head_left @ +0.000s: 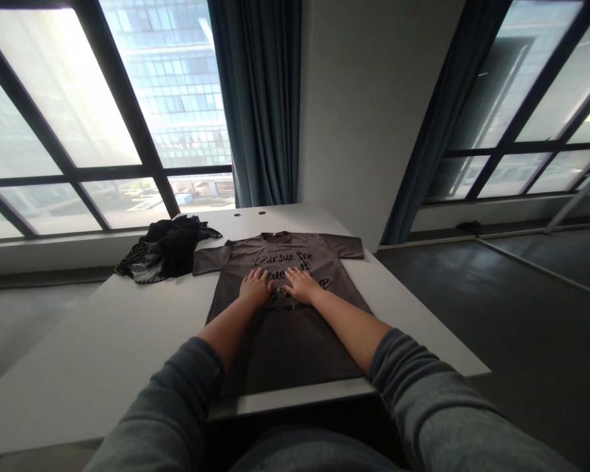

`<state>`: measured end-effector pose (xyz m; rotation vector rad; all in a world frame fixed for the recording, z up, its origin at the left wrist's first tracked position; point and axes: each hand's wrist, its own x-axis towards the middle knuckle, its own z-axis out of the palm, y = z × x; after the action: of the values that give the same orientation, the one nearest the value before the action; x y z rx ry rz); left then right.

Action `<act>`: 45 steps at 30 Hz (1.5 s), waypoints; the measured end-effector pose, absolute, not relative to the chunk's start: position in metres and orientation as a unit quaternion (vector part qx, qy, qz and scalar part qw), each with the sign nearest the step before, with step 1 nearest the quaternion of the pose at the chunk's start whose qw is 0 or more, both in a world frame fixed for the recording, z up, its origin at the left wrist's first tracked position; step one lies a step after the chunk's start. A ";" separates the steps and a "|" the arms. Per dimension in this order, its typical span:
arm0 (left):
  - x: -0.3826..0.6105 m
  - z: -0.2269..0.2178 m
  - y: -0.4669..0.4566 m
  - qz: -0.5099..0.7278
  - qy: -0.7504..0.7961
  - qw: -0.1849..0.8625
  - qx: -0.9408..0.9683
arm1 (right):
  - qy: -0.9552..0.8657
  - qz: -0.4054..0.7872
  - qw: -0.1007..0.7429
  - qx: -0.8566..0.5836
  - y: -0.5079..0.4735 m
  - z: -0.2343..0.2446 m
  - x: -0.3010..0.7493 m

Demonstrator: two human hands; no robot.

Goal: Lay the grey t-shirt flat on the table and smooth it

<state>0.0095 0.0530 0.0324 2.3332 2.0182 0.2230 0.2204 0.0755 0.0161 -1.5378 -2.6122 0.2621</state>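
A dark brown short-sleeved T-shirt [285,347] lies flat and spread out on a white table [128,341], its collar at the far side and black lettering across its chest. My left hand [255,287] rests palm down on the lettering, and my right hand [299,286] rests the same way close beside it. Neither hand grips anything, and their fingertips nearly meet. The hands hide part of the lettering. Left of the shirt lies a crumpled black garment [167,248] with grey patterned areas, apart from both hands.
The table's near edge [295,396] runs just below the shirt hem, and the table narrows toward the far end, where two small round holes [248,213] show. A dark grey floor [496,341] lies to the right. Large windows and blue-grey curtains stand beyond.
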 end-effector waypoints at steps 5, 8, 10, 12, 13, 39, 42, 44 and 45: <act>-0.028 0.000 0.069 0.053 0.698 0.055 0.712 | -0.826 0.104 0.025 -0.553 0.100 -0.008 0.247; -0.053 -0.010 0.070 0.063 0.727 0.047 0.682 | -0.794 0.097 0.019 -0.600 0.117 -0.016 0.278; -0.063 -0.013 0.072 0.065 0.748 0.043 0.659 | -0.765 0.092 0.019 -0.637 0.128 -0.018 0.296; -0.070 -0.014 0.074 0.067 0.764 0.040 0.640 | -0.738 0.090 0.020 -0.669 0.138 -0.019 0.310; -0.072 -0.015 0.075 0.070 0.769 0.038 0.634 | -0.725 0.089 0.022 -0.683 0.142 -0.020 0.315; -0.013 -0.006 -0.034 0.051 0.562 0.028 0.825 | -0.867 0.065 0.040 -0.492 0.007 -0.014 0.265; -0.034 -0.003 -0.056 0.041 0.569 0.029 0.821 | -0.864 0.048 0.045 -0.499 -0.011 -0.018 0.291; -0.048 -0.003 -0.071 0.038 0.577 0.027 0.815 | -0.856 0.039 0.048 -0.514 -0.023 -0.020 0.307; -0.054 -0.004 -0.078 0.039 0.581 0.023 0.812 | -0.851 0.034 0.048 -0.521 -0.030 -0.021 0.314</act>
<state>-0.0542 -0.0782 -0.0038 2.5144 1.8000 0.1194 0.3138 -0.0298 -0.0214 -1.5900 -2.5960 0.1032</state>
